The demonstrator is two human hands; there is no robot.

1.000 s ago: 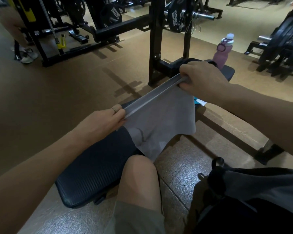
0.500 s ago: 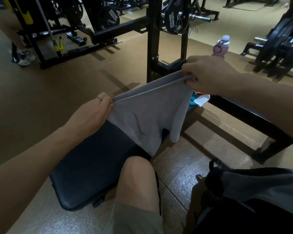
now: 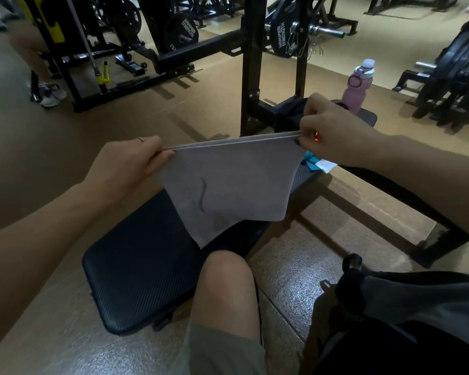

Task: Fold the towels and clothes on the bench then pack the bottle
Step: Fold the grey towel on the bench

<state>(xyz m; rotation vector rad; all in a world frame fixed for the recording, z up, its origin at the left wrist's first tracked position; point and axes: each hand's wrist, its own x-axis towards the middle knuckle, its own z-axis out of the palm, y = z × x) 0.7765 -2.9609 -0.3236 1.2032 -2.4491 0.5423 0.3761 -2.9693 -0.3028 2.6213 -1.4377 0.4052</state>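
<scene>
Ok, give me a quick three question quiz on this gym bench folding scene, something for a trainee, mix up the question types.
1. True or false: the pink plastic water bottle is already packed in the dark backpack.
2. Multiple choice: how is the grey cloth towel held? A) draped over the knee B) stretched by its top edge between both hands, above the black padded bench C) lying flat on the floor
3. Fill in: the left hand and the right hand each ____ a top corner of the towel.

Key: 1 false, it stands upright at the bench's far end. 2 B. 3 pinch.
</scene>
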